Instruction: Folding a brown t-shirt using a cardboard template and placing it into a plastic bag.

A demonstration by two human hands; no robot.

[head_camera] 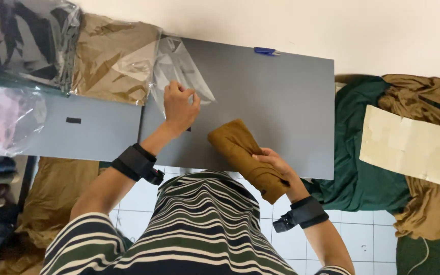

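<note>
A: What does the cloth look like?
B: The folded cloth (248, 155) is mustard brown, rolled into a thick bundle, lying at lower centre of the grey worktop (281, 102). The right hand (276, 165) clasps its lower end.
A: And the left hand (179, 104)?
B: Its fingers pinch the clear plastic bag (179, 71), upper centre-left.

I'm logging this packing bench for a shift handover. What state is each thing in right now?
left hand: closed on the clear plastic bag, pinching its edge
right hand: gripping the brown folded cloth
clear plastic bag: empty, lying flat on the grey board
brown folded cloth: folded, partly over the board's near edge
grey board: lying flat
blue clip: lying at the board's far edge
green cloth: loose, crumpled
</note>
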